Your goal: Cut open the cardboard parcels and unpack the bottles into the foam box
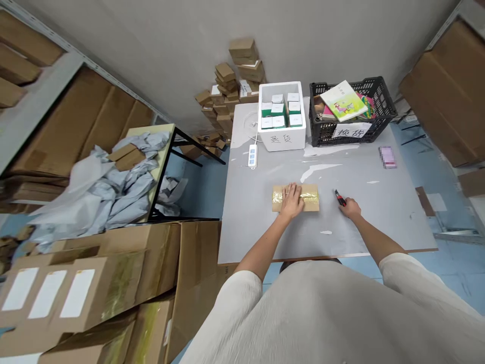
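A small brown cardboard box (pixel 311 198) with shiny yellowish tape along its middle lies on the grey table (pixel 246 212). My left hand (pixel 291 201) rests flat on top of the box, its fingers stretched out and pointing away from me. To the right of the box, my right hand (pixel 350 208) is wrapped round a red and black utility knife (pixel 341 199). The knife points up and left, away from the box, and does not touch it.
Behind the box stand a white foam bin (pixel 282 139) of small boxes and a black crate (pixel 322 132) with books. A power strip (pixel 252 155) lies at the left, a blurred pink item (pixel 387 157) at the right. Large cartons (pixel 199 273) stand left of the table.
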The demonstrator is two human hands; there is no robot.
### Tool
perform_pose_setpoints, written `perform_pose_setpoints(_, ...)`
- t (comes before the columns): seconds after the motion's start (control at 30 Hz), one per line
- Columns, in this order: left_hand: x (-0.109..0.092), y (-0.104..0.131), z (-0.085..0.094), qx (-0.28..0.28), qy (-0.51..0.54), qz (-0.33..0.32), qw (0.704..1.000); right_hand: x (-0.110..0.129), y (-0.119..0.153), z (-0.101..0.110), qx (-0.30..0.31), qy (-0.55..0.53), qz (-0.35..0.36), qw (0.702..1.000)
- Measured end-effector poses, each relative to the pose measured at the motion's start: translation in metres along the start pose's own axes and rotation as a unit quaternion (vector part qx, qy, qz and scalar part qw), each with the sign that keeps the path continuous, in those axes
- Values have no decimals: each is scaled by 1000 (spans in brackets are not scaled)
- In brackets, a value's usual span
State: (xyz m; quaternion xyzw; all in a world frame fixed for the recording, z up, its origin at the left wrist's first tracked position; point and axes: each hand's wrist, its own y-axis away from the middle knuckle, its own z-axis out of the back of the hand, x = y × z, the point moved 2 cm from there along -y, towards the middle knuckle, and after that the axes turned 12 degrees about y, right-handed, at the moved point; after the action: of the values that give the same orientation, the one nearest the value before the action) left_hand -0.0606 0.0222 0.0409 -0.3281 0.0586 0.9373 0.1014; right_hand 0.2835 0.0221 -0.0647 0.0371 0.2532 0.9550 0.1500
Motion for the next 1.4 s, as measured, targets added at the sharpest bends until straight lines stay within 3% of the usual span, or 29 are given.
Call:
perform_pose_setpoints(0.2,30,19,26,-56,4,54,997,1,5,-16,-4,11,3,1000)
perform_pose_setpoints(0.33,48,26,39,-80,26,83,993,16,11,2,-58,-55,15,997)
perform_pose_setpoints(0.37,51,27,41,-83,32,88,992,24,13,11,-76,-98,35,992)
perform_pose_setpoints(0.5,61,25,45,-79,58,118,988,72,29,51,-105,-243,228,937)
perform_pose_setpoints(0.6,64,23,40,-76,88,134,984,103,40,70,-63,-259,307,914)
perform_pose_setpoints(0.7,60,22,30,-75,118,125,982,116,44,77,-39,-238,340,909)
perform_pose_setpoints(0.87,52,30,16,-57,179,85,979,96,43,83,-57,-212,331,918)
perform_pose_setpoints(1.0,59,38,19,-62,249,65,964,80,50,92,-55,-161,343,924)
perform_pose_setpoints(1.17,71,43,22,-59,326,81,940,82,59,109,-72,-138,337,928)
perform_pose_setpoints(1.27,72,43,23,-55,316,81,944,92,54,121,-74,-149,278,946)
perform_pose_setpoints(1.4,66,40,32,-3,226,55,972,112,36,131,-106,-148,150,972)
